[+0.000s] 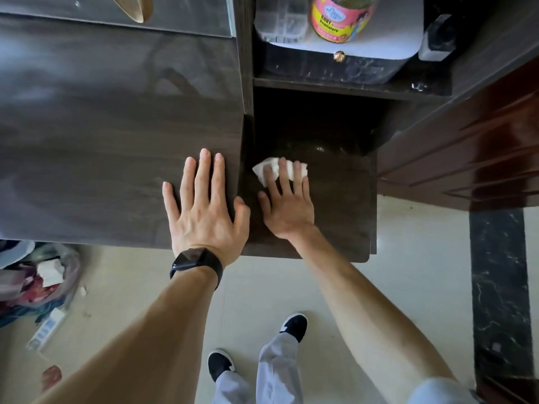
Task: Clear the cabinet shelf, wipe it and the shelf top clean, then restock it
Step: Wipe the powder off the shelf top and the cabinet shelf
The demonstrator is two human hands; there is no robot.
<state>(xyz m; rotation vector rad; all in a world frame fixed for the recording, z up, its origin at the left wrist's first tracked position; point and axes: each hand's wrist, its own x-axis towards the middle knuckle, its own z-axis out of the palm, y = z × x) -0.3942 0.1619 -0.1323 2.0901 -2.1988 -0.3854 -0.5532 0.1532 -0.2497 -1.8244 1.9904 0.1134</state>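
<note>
White tissue [261, 172] is pressed onto cabinet shelf [344, 205] under right hand [287, 212], fingers spread | left hand [204, 217] is laid splayed on shelf top [102, 141] | risk: tissue may be bunched, dust left

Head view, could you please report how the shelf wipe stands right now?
Left hand flat on cabinet top, fingers straight. Right hand pressing white tissue onto lower shelf. Pink-labelled bottle on the level above, out of the way.

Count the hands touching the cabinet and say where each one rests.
2. The left hand lies flat on the cabinet top; the right hand presses a white cloth onto the lower shelf.
</note>
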